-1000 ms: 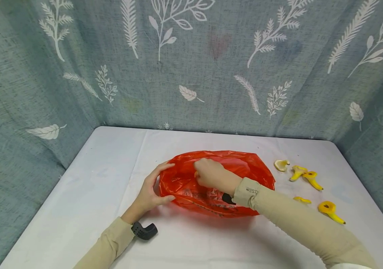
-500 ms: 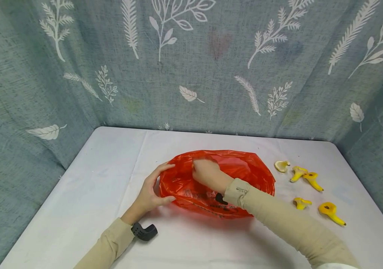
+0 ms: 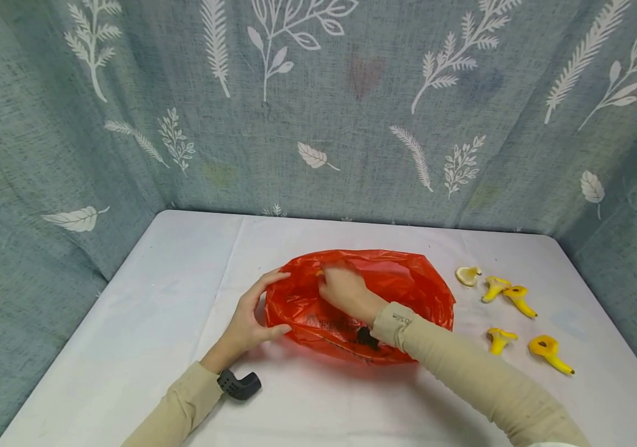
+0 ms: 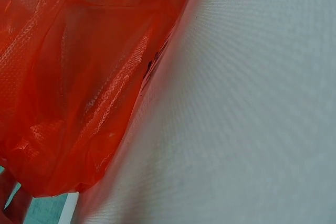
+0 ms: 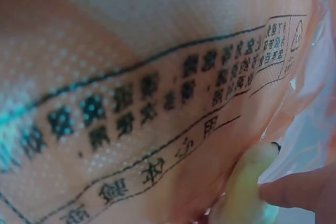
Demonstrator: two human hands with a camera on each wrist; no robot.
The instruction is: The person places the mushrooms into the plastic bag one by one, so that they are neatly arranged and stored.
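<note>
A red plastic bag (image 3: 385, 264) lies with its wide mouth gaping upward in the middle of the table. My left hand (image 3: 248, 320) holds its left end, thumb along the front rim and fingers at the back. Reaching inside the bag is my right hand (image 3: 345, 288), fingers curled near the left inner wall, with an orange bit by the fingertips. In the right wrist view, a fingertip presses a pale yellow, dark-tipped mushroom-shaped piece (image 5: 247, 187) beside the printed bag wall (image 5: 131, 98). The left wrist view shows the bag's outer side (image 4: 79, 77) and part of the left hand's fingers (image 4: 18, 205).
To the bag's right lie several yellow trumpet-shaped mushrooms (image 3: 547, 352), one of them a whitish curled piece (image 3: 468, 275). A white cloth (image 3: 195, 248) covers the table. Patterned grey-green curtains (image 3: 296, 124) stand behind and at both sides.
My right hand and forearm have shifted a little left inside the bag, so the sleeve uncovers more of one yellow mushroom on the table. The left hand stays put.
</note>
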